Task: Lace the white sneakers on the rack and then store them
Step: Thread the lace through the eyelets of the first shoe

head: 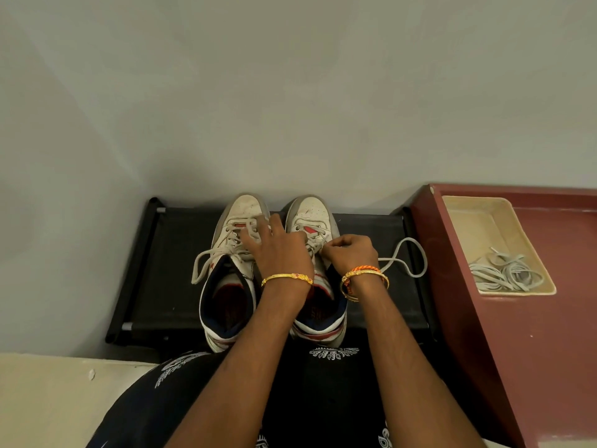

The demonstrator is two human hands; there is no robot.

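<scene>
Two white sneakers stand side by side on the black rack (168, 253), toes toward the wall. The left sneaker (231, 270) is partly laced, and one lace end trails off its left side. My left hand (277, 250) lies over the gap between the shoes with its fingers on the laces near the left sneaker's eyelets; whether it pinches a lace is hidden. My right hand (350, 253) pinches the lace (410, 263) of the right sneaker (315, 221) at its right eyelets. That lace loops out to the right across the rack.
A maroon cabinet top (549, 318) stands to the right of the rack. On it sits a cream tray (484, 227) holding a bundle of spare white laces (507, 276). A grey wall rises behind the rack. My dark patterned clothing fills the bottom.
</scene>
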